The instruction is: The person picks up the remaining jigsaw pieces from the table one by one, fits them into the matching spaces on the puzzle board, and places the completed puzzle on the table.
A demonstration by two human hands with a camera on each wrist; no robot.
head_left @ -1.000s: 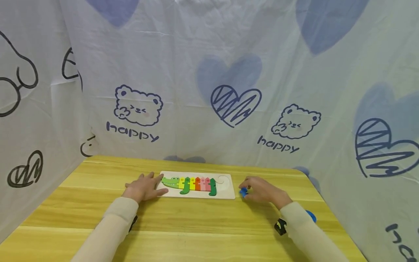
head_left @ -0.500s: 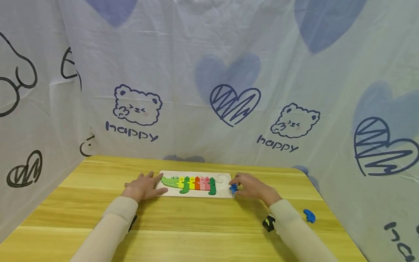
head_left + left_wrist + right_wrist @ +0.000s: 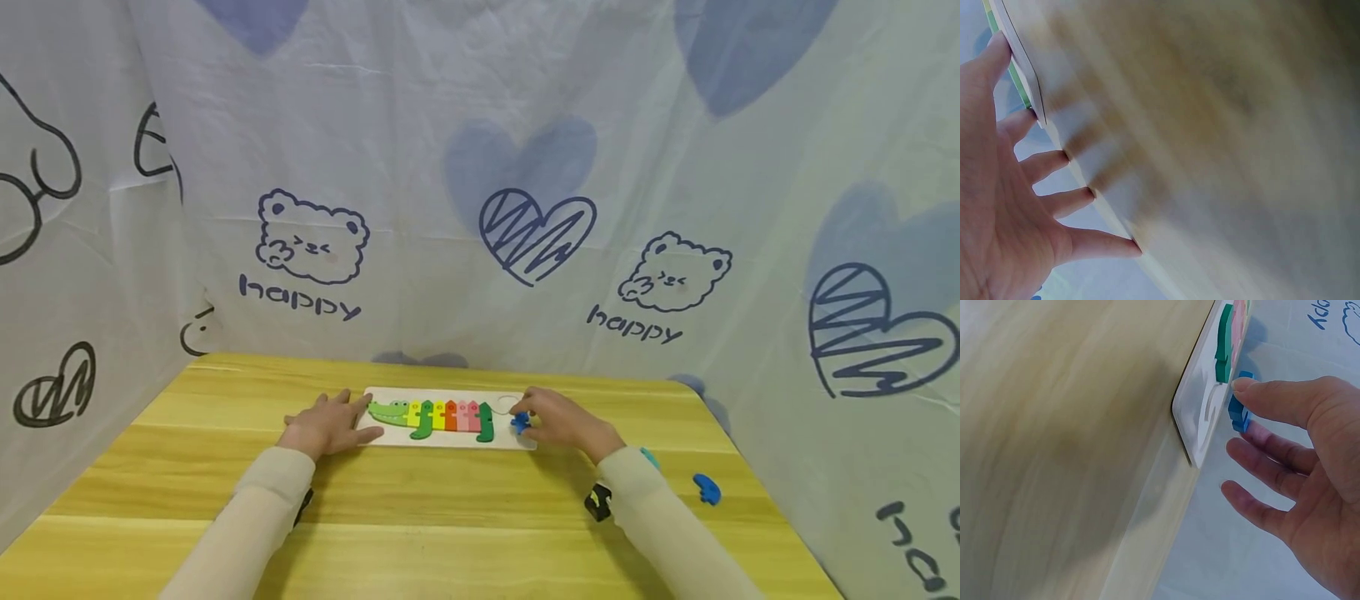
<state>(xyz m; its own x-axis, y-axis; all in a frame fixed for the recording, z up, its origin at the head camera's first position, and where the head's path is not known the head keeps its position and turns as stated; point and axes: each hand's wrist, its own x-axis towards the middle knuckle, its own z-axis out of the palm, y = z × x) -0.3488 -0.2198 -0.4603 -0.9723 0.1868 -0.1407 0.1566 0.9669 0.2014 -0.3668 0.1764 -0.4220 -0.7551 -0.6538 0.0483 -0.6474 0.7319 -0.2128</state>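
A white puzzle board (image 3: 450,442) lies on the wooden table, carrying a crocodile of coloured pieces: a light green head (image 3: 388,413), yellow, orange and pink body pieces, and dark green leg pieces (image 3: 486,423). A curled tail outline shows at the board's right end. My left hand (image 3: 324,427) rests spread at the board's left end, thumb and index finger at its edge, other fingertips (image 3: 1090,195) on the table. Between thumb and fingers my right hand (image 3: 564,422) pinches a small blue puzzle piece (image 3: 1241,406), close over the board's right end.
A curved blue piece (image 3: 707,489) lies on the table to the right. A turquoise piece (image 3: 649,457) is partly hidden behind the right sleeve. A printed white cloth (image 3: 420,317) hangs behind and on both sides of the table (image 3: 420,517).
My right hand has moved left with the blue puzzle piece, from beside the board to over its right end. The turquoise piece has come into view. My left hand has stayed in place.
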